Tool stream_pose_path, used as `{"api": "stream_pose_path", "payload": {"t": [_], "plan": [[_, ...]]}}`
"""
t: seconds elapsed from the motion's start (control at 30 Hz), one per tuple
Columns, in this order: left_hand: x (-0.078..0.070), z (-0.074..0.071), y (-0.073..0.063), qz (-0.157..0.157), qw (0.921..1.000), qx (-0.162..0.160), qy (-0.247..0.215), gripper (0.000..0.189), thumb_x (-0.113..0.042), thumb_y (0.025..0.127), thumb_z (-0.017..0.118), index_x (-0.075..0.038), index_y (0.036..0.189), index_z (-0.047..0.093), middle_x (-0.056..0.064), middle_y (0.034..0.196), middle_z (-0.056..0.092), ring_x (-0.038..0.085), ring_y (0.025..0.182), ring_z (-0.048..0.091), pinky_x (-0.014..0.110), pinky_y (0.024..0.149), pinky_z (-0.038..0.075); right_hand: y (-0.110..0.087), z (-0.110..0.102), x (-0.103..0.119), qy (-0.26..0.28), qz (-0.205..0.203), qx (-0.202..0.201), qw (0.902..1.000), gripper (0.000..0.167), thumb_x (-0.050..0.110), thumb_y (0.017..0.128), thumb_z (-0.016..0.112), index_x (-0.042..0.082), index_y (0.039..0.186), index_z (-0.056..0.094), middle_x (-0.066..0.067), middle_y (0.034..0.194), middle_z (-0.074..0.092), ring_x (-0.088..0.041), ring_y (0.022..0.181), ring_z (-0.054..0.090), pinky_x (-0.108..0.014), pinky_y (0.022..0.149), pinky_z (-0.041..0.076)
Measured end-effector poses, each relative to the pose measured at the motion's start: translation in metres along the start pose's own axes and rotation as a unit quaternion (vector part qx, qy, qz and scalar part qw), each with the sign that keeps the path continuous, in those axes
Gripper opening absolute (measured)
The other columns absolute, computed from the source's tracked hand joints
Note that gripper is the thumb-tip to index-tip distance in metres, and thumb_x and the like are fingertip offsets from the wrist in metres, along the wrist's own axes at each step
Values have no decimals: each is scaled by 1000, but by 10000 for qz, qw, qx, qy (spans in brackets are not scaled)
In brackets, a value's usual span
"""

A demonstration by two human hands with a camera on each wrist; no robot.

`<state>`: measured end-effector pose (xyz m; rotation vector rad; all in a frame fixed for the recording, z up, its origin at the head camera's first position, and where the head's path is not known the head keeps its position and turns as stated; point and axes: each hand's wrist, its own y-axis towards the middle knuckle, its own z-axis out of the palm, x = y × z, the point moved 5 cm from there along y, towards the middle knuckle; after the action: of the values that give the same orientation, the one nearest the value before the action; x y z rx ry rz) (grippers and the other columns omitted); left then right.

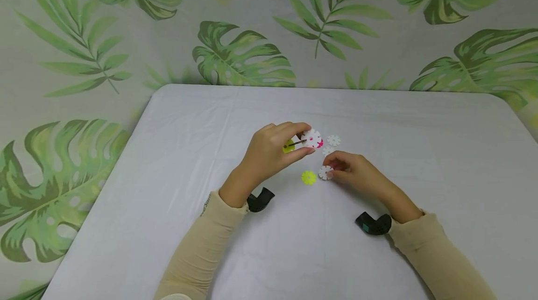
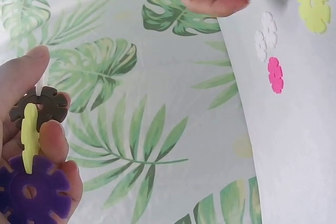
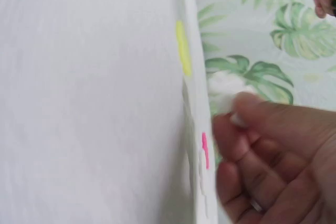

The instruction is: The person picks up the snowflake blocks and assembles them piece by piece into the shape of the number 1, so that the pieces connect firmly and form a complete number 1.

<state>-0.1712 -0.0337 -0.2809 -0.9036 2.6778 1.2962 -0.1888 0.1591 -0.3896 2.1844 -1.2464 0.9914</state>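
In the head view my left hand [image 1: 271,148] grips several notched plastic discs slotted together. They are a white disc [image 1: 312,138], a dark brown disc [image 2: 56,111], a yellow disc [image 2: 30,142] and a purple disc [image 2: 55,187]. The white one faces up between thumb and fingers; the brown one stands edge-on against it. Lower on the right, my right hand [image 1: 359,174] pinches a single white disc [image 1: 324,173] by its edge, apart from the joined ones. In the right wrist view this disc is blurred and partly behind the thumb.
On the white-covered table [image 1: 189,150] lie a loose yellow disc [image 1: 308,178], two white discs [image 1: 334,140] and a pink disc [image 2: 275,75], near both hands. A leaf-patterned cloth [image 1: 244,52] hangs behind the table's far edge. Black cameras sit at both wrists.
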Motion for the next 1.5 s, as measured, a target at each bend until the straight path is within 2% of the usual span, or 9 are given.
{"api": "stream_pose_path", "payload": {"t": [0.13, 0.3, 0.4, 0.57, 0.7, 0.87, 1.07, 1.37, 1.5], "plan": [[1, 1, -1, -2, 10000, 29, -4, 36, -28, 75, 73, -5, 102, 66, -1, 91, 66, 6, 76, 57, 20, 62, 40, 0, -12, 12, -33, -69, -310, 9995, 20, 9, 82, 65, 7, 102, 61, -2, 93, 61, -15, 82, 58, -34, 71, 47], [4, 5, -3, 50, 10000, -35, 51, 37, -32, 77, 71, -7, 104, 65, -2, 94, 65, 4, 77, 57, 20, 62, 39, 0, -29, 31, -171, -568, -855, 9946, 18, 9, 81, 67, 5, 98, 62, 1, 89, 62, -10, 78, 58, -23, 71, 47], [0, 0, -1, 21, 10000, 26, 3, 36, -27, 75, 73, -5, 102, 65, 0, 93, 66, 6, 76, 57, 19, 62, 39, 0, -39, 43, -150, -763, -1202, 9897, 17, 8, 81, 67, 5, 97, 62, 1, 88, 62, -9, 76, 57, -17, 72, 44], [-1, 0, 0, 39, 10000, 26, -24, 35, -27, 76, 73, -5, 102, 65, -1, 91, 66, 5, 76, 56, 19, 61, 38, -3, -53, 61, -86, -1017, -1751, 9793, 16, 4, 79, 67, 6, 94, 62, 0, 85, 61, -8, 76, 54, -18, 70, 41], [-1, 1, 0, 40, 10000, 42, -14, 35, -27, 76, 73, -5, 102, 65, -1, 91, 65, 5, 76, 56, 19, 61, 38, -3, -60, 71, 60, -1410, -2036, 9688, 16, -4, 77, 66, 2, 91, 62, -3, 83, 62, -7, 76, 54, -18, 68, 42], [-1, 0, 0, 43, 10000, 65, 11, 35, -27, 76, 73, -5, 103, 65, -2, 89, 65, 5, 75, 56, 19, 60, 38, -3, -64, 84, 666, -1935, -2101, 9560, 19, -15, 73, 64, -4, 89, 61, -8, 84, 62, -11, 79, 55, -19, 72, 44], [-1, 0, -1, 47, 10000, 64, 12, 35, -27, 76, 73, -5, 103, 65, -2, 89, 65, 5, 75, 56, 19, 60, 38, -3, -61, 93, 1174, -2196, -2013, 9473, 18, -18, 73, 62, -9, 88, 60, -10, 84, 61, -15, 78, 56, -22, 74, 46], [-3, 2, 0, 64, 9998, 127, -149, 34, -26, 76, 73, -4, 102, 65, 0, 88, 65, 6, 74, 55, 18, 61, 38, -1, -55, 93, 1320, -2330, -1892, 9447, 18, -19, 72, 62, -6, 85, 63, -12, 82, 63, -16, 76, 57, -23, 69, 46], [-3, 3, 0, 30, 9994, 202, -271, 34, -24, 77, 72, -2, 101, 65, 0, 84, 63, 8, 71, 54, 19, 63, 39, -1, -53, 91, 1503, -2486, -1956, 9367, 20, -22, 70, 62, -7, 83, 64, -13, 81, 64, -16, 76, 58, -23, 67, 46]]}}
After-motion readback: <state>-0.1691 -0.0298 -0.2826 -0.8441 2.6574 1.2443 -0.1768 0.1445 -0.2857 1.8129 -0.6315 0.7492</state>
